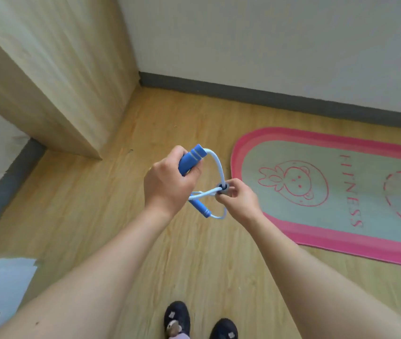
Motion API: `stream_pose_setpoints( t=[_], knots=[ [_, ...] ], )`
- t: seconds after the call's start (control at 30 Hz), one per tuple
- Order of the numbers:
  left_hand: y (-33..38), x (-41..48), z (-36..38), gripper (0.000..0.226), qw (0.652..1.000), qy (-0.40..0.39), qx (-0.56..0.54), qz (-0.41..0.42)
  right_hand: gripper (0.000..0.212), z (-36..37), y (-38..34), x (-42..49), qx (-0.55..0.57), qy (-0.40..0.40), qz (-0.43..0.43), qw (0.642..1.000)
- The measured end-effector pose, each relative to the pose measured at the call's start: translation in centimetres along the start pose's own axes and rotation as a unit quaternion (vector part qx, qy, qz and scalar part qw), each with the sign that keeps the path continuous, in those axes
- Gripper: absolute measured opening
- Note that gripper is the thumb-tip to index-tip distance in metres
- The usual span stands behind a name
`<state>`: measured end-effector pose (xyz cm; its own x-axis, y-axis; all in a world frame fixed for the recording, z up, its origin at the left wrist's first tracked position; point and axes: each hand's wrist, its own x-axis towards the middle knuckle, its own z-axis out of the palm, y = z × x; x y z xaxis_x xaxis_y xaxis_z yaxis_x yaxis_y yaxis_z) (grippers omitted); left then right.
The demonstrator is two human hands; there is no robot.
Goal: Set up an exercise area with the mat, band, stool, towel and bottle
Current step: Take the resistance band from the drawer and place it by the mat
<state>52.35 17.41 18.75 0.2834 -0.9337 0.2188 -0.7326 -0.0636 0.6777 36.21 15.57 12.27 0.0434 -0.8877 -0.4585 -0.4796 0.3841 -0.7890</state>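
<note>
I hold the band (216, 162), a pale blue cord with two blue foam handles, in the air above the wooden floor. My left hand (167, 182) is closed around the upper handle. My right hand (238, 196) pinches the grey ring where the cords cross; the second handle hangs below between my hands. The mat (336, 189), green with a pink border, a rabbit drawing and the word FITNESS, lies flat on the floor to the right of my hands. Stool, towel and bottle are out of view.
A tall wooden cabinet (55, 77) stands at the left against the white wall (268, 40) with a grey skirting board. A white surface (1, 287) shows at the lower left. My feet in dark slippers (177, 319) are at the bottom edge.
</note>
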Motion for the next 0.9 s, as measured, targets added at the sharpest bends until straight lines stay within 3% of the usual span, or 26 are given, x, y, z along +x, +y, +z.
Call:
stream_pose_setpoints(
  t=[0.17,0.3,0.37,0.5,0.63,0.7,0.8,0.9],
  knots=[
    [2.7,-0.6,6.0,0.033,0.997,-0.061,-0.045,-0.017,0.019,-5.0,6.3,-1.7,0.054,0.054,0.087,0.993],
    [3.8,-0.9,9.3,0.04,0.984,-0.075,-0.116,-0.111,0.02,-7.8,10.4,-3.8,0.037,0.049,0.156,0.986],
    [4.2,-1.5,10.6,0.037,0.977,-0.145,-0.104,-0.118,0.019,-8.4,11.7,-5.2,0.06,0.049,0.18,0.981],
    [5.4,-4.1,12.6,0.018,0.965,-0.261,0.006,-0.001,0.013,-8.8,13.2,-7.4,0.084,0.019,0.199,0.976],
    [6.6,-6.2,14.2,0.017,0.934,-0.349,0.068,0.036,0.01,-9.6,14.7,-9.4,-0.029,-0.007,0.192,0.981],
    [6.9,-7.6,14.8,0.026,0.913,-0.381,0.121,0.078,0.011,-10.0,15.5,-10.5,-0.077,-0.023,0.189,0.979],
    [6.9,-9.1,15.7,0.072,0.909,-0.364,0.148,0.14,0.019,-10.5,16.5,-11.5,-0.115,-0.048,0.191,0.974],
    [7.2,-11.0,16.5,0.078,0.837,-0.463,0.155,0.247,0.017,-11.1,17.5,-12.5,-0.135,-0.073,0.196,0.969]
  ],
)
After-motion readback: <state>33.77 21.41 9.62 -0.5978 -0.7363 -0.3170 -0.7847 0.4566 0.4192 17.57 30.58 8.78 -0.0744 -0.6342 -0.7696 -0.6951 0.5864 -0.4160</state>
